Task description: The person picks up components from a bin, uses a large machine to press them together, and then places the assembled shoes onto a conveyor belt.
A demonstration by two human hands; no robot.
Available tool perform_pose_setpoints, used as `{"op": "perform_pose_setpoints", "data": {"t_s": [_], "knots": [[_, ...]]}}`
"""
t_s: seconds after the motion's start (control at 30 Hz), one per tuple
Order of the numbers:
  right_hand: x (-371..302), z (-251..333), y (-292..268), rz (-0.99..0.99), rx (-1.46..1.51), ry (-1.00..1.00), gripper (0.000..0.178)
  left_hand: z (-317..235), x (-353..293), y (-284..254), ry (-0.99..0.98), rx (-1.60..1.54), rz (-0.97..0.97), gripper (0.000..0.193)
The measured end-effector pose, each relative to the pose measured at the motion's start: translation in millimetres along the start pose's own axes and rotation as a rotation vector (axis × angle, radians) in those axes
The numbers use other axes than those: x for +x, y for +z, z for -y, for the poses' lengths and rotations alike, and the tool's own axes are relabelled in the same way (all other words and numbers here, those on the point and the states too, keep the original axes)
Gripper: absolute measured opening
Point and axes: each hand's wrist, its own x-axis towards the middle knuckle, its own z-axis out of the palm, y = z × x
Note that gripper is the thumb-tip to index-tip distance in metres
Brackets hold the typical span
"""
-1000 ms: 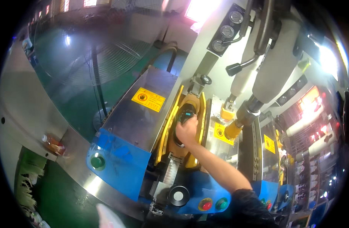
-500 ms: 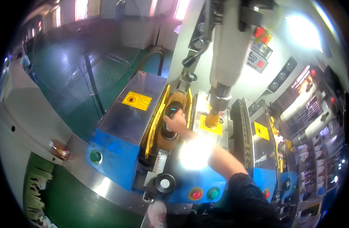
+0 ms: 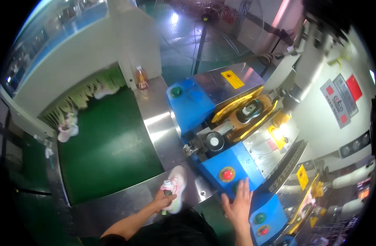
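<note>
At the front edge of the metal ledge, my left hand (image 3: 165,200) is closed round the top of a pale pink and white sneaker (image 3: 179,179). Part of the grip is covered by the hand, and a small silvery piece sticks up at the shoe opening. My right hand (image 3: 238,205) is open, its fingertips over the green button on the blue control panel (image 3: 214,164), beside the red button (image 3: 227,174); contact cannot be made out. Beyond the panel, a dark shoe-shaped block (image 3: 250,110) sits in the press between yellow side pads (image 3: 237,102).
A green conveyor belt (image 3: 108,147) runs at left, with another sneaker (image 3: 68,128) by the tunnel's fringe curtain (image 3: 83,96). A bottle (image 3: 141,78) stands on the ledge. The press arm (image 3: 311,65) hangs at right. A large fan (image 3: 208,24) stands behind.
The view has swung left and down. My right hand has left the dark block in the press and come back to the control panel. My left hand, holding the sneaker, has come into view.
</note>
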Motion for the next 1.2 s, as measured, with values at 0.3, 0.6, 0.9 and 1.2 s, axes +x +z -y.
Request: {"op": "perform_pose_setpoints", "data": {"t_s": [0.3, 0.6, 0.9, 1.2], "knots": [[-151.0, 42.7, 103.6, 0.471, 0.989, -0.119, 0.038, 41.3, -155.8, -36.6, -0.066, -0.834, -0.476, 0.05], [-123.3, 92.1, 135.3, 0.59, 0.643, -0.216, 0.029, 267.0, -195.5, -187.8, 0.132, -0.122, -1.169, 0.073], [-46.1, 290.8, 244.7, 0.931, 0.636, -0.25, 0.055, 191.7, -162.7, -345.4, 0.277, -0.071, -1.174, 0.072], [163.2, 721.6, 409.5, 0.675, -0.012, -1.468, 0.089, 265.3, 0.2, -496.6, 0.141, 0.571, -1.329, 0.055]]}}
